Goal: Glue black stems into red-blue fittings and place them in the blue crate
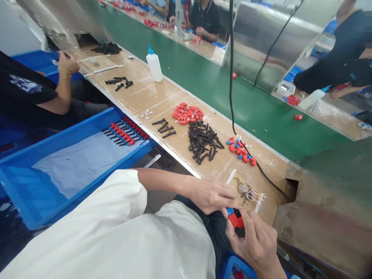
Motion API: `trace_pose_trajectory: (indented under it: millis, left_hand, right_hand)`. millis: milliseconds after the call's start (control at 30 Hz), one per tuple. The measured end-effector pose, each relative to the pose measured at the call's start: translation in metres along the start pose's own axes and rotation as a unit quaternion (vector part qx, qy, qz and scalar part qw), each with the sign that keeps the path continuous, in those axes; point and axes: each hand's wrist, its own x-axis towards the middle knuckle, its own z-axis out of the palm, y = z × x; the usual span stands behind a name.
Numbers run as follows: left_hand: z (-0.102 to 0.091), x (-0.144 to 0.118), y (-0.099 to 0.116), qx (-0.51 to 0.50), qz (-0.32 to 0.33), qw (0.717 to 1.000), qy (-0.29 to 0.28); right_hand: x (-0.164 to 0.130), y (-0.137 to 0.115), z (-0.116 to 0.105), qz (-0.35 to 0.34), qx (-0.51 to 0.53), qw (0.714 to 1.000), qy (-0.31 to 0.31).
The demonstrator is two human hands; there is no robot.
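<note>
In the head view my left hand point(213, 195) and my right hand point(255, 240) meet at the table's near edge, fingers closed around one small red plastic part point(236, 220) with blue and black pieces on it. My fingers hide some of it. Just beyond are two small clear cups point(249, 195) with thin sticks, on a stained patch of table. Red parts with blue pieces point(242, 150) lie farther back. To their left are a heap of black stick-like parts point(202, 141) and a pile of red parts point(187, 113).
A blue tray point(17, 193) at left holds rows of joined red and black parts point(123, 133) on white lining. A white bottle point(154, 66) stands by the green belt point(197, 81). A black cable point(231, 77) hangs across. A co-worker point(31, 85) sits at left; others work across the belt.
</note>
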Motion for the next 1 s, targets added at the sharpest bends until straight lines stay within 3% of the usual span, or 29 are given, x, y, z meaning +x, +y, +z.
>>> trace_pose_trajectory:
  millis: [133,200,233,267,300,367,433,500,600,700,767,900,1000]
  left_hand:
    - [0.006,0.003,-0.004,-0.015,-0.005,1.0,0.016]
    - [0.002,0.005,-0.004,-0.042,-0.03,0.998,0.029]
    - [-0.002,0.007,-0.003,-0.061,-0.049,0.996,0.046]
    - [-0.005,0.009,-0.001,-0.084,-0.074,0.991,0.074]
    - [-0.009,0.012,0.0,-0.112,-0.103,0.982,0.113]
    - [-0.01,0.018,0.004,-0.185,-0.166,0.947,0.204]
    - [-0.003,0.025,0.007,-0.266,-0.22,0.903,0.256]
    - [0.011,0.033,0.011,-0.35,-0.261,0.866,0.246]
    - [0.037,0.043,0.017,-0.459,-0.293,0.815,0.196]
    - [0.058,0.048,0.03,-0.507,-0.307,0.788,0.165]
    - [0.067,0.049,0.045,-0.513,-0.325,0.784,0.13]
    - [0.07,0.047,0.071,-0.475,-0.371,0.798,0.007]
    - [0.071,0.051,0.081,-0.478,-0.288,0.818,-0.136]
  right_hand:
    - [-0.008,0.001,0.004,0.031,0.032,0.999,0.027]
    - [-0.012,0.001,0.005,0.109,0.135,0.985,0.02]
    - [-0.013,0.0,0.004,0.174,0.216,0.961,0.017]
    - [-0.013,-0.001,0.003,0.247,0.31,0.918,0.017]
    - [-0.013,-0.003,0.001,0.319,0.408,0.856,0.02]
    - [-0.009,-0.008,-0.001,0.425,0.577,0.697,0.032]
    - [-0.004,-0.014,-0.002,0.476,0.682,0.554,0.049]
    - [-0.001,-0.018,-0.002,0.495,0.734,0.459,0.076]
    - [-0.008,-0.023,-0.002,0.499,0.772,0.376,0.121]
    - [-0.028,-0.034,-0.009,0.505,0.778,0.331,0.172]
    - [-0.047,-0.047,-0.019,0.52,0.763,0.32,0.211]
    - [-0.101,-0.08,-0.051,0.575,0.686,0.354,0.271]
    - [-0.163,-0.111,-0.089,0.643,0.562,0.399,0.334]
